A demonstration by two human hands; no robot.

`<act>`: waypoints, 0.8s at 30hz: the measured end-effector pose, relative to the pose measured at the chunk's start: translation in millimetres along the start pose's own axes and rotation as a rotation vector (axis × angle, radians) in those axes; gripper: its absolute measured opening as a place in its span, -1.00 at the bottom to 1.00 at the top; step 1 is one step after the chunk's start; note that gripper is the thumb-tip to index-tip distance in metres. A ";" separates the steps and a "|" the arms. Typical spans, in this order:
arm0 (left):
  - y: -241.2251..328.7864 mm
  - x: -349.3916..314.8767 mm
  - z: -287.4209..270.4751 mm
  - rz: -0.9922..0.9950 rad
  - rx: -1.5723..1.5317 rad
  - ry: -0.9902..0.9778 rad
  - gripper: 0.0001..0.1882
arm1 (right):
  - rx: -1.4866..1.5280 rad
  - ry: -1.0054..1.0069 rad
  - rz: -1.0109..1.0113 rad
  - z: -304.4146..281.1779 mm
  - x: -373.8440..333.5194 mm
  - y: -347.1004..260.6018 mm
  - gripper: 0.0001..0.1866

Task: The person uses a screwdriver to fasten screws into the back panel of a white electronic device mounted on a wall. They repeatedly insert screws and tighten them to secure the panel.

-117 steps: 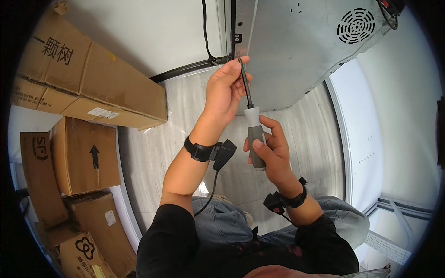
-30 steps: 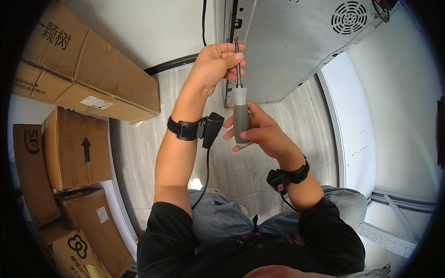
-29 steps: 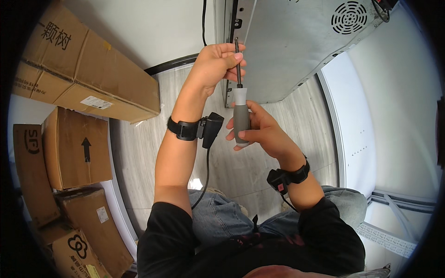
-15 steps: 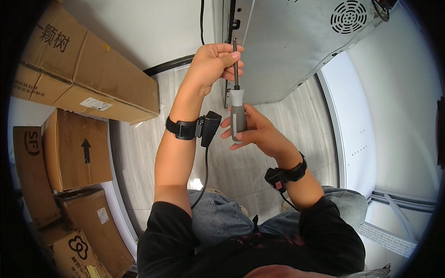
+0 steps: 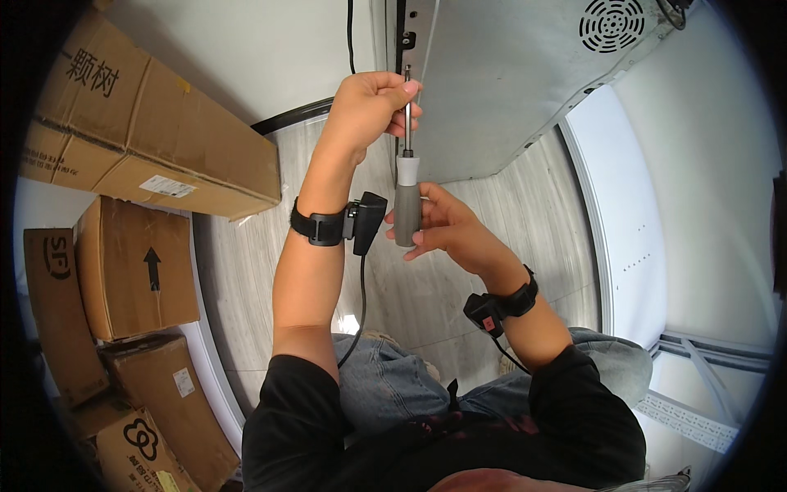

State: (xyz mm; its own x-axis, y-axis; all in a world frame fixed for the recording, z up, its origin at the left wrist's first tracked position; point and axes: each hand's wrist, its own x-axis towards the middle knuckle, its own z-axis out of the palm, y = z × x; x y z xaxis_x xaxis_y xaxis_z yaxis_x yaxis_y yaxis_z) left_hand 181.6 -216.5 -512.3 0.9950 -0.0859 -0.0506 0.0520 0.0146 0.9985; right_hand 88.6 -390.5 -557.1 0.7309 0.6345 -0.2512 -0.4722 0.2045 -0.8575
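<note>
A screwdriver (image 5: 407, 197) with a grey handle and a metal shaft points away from me, its tip just short of the dark edge strip of a grey metal cabinet (image 5: 484, 115). My left hand (image 5: 373, 107) pinches the shaft near the tip between thumb and fingers. Around the handle, my right hand (image 5: 447, 228) has its thumb and fingers closed. A small dark latch-like fitting (image 5: 408, 39) with screws sits on the cabinet's edge beyond the tip. Whether a screw sits on the tip is too small to tell.
Brown cardboard boxes (image 5: 139, 262) are stacked along the left side. A long carton (image 5: 205, 139) reaches toward my left forearm. Black cables hang from devices strapped to both wrists. The cabinet has a round vent (image 5: 612, 26). White panels (image 5: 615, 205) stand at the right, over a pale wood-look floor (image 5: 246, 271).
Both hands and the screwdriver have shifted slightly left and a little farther away. The handle has turned a bit within my right fingers. My left hand still holds the shaft.
</note>
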 end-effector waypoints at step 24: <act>8.9 -12.9 5.2 -0.019 -0.011 -0.116 -0.69 | -0.260 0.085 -0.101 -27.4 -11.7 16.3 -0.44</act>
State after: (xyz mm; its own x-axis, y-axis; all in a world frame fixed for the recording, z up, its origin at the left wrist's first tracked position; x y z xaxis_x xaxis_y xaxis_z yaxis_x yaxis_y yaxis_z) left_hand 168.8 -220.4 -502.6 0.9774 -0.2005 -0.0664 0.0723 0.0223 0.9971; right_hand 85.9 -415.0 -580.4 0.8119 0.5535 -0.1858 -0.2604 0.0584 -0.9637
